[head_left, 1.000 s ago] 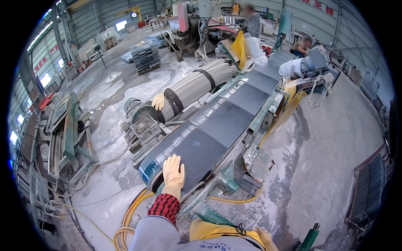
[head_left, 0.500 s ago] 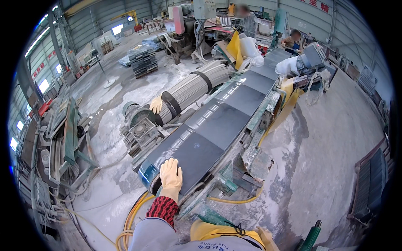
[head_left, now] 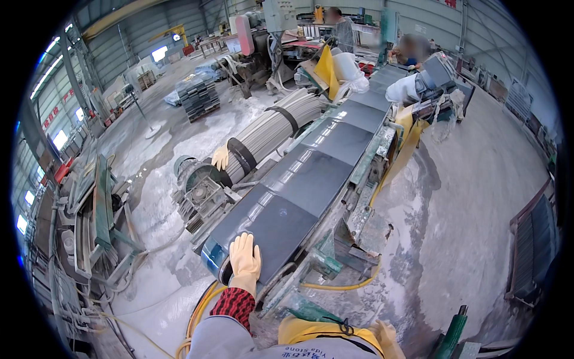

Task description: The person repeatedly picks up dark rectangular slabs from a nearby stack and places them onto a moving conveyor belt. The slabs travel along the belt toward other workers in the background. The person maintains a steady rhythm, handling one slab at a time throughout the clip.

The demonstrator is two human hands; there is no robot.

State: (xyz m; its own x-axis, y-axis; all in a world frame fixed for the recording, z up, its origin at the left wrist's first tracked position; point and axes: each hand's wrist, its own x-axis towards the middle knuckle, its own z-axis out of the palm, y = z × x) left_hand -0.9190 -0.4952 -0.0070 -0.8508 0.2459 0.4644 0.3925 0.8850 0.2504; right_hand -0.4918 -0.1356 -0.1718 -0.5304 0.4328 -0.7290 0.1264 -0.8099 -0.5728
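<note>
My left hand [head_left: 244, 261], in a cream rubber glove, lies with fingers stretched out on the near end of a dark grey, polished stone slab [head_left: 278, 218]. Its fingers point away from me. This slab is the nearest of several laid end to end on a long conveyor [head_left: 212, 256], whose rounded near end shows blue. A red-and-black checked cuff and a grey sleeve cover my left arm. Low at the right of my yellow apron [head_left: 299, 331] is my right hand [head_left: 387, 340], gloved too. Only part of it shows, and its fingers cannot be made out.
Left of the conveyor sits a motor [head_left: 203, 194] beside a strapped bundle of pale strips [head_left: 269, 131], with a loose glove [head_left: 220, 157] on it. A yellow hose [head_left: 344, 286] runs below the frame. Stacked slabs [head_left: 200, 97] stand farther left. Two people are at the far end.
The view has shifted slightly, moving nearby things a little down in the picture. My left hand stays flat on the near slab.
</note>
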